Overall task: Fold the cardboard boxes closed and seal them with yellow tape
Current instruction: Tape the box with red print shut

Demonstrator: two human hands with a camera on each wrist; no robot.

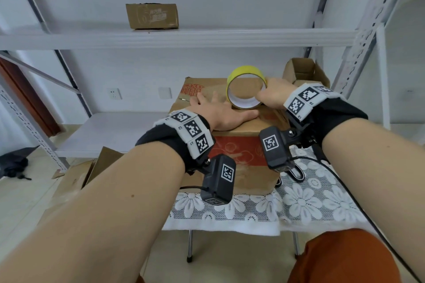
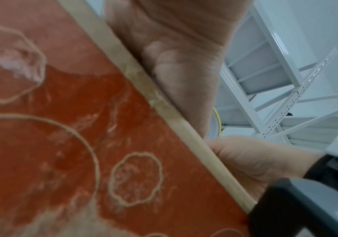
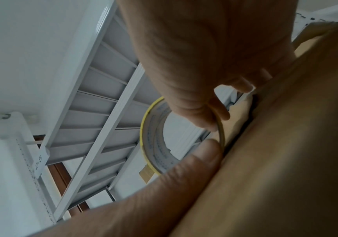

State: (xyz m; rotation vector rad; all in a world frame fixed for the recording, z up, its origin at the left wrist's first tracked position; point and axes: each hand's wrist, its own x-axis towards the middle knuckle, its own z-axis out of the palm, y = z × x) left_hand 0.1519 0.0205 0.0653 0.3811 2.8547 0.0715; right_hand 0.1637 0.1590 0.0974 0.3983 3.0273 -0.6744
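A: Why is the left hand [image 1: 220, 114] lying on the cardboard box [image 1: 232, 163]?

B: My guess is that it pins the top flaps shut. The fingers are spread and flat on the lid, the thumb pointing toward three o'clock along the near edge. The box stands at the centre of the lace-covered table [image 1: 303, 204].

A: And the right hand [image 1: 274, 95]?

B: It pinches the roll of yellow tape [image 1: 246, 86], thumb inside the ring and fingers outside. The roll stands on edge on the lid at about one o'clock from the left hand, probably so a strip can be drawn along the seam. I see no strip laid yet.

A: How does the box look?

B: Brown, with a worn red print on its front face and a red stamp on top. An open carton [image 1: 303, 71] waits at two o'clock, and another small box [image 1: 152, 16] sits on the shelf at eleven o'clock.
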